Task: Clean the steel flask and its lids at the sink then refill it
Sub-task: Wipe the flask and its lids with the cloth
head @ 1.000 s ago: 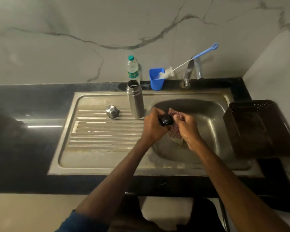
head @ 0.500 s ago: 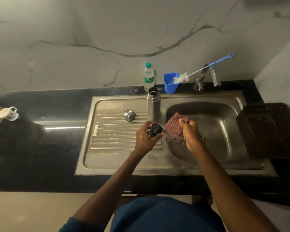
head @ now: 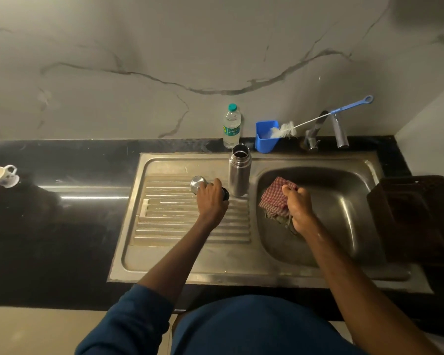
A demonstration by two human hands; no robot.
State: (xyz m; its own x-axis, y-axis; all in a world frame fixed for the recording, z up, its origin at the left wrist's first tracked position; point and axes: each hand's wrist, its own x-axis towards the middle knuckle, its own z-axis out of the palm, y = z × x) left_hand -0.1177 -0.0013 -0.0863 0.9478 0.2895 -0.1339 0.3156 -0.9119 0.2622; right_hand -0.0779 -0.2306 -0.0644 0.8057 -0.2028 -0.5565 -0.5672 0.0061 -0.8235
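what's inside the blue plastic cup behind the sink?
The white bristle head of a blue-handled bottle brush lies partly in the blue plastic cup, handle leaning out rightward. The cup's bottom is hidden.

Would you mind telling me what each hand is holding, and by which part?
The right hand grips the red checked cloth by one bunched side; the left hand grips the small black lid from above.

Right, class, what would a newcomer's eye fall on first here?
The open steel flask standing upright on the drainboard beside the basin. Then the right hand gripping a red checked cloth over the basin, and the left hand holding a black lid by the steel cap.
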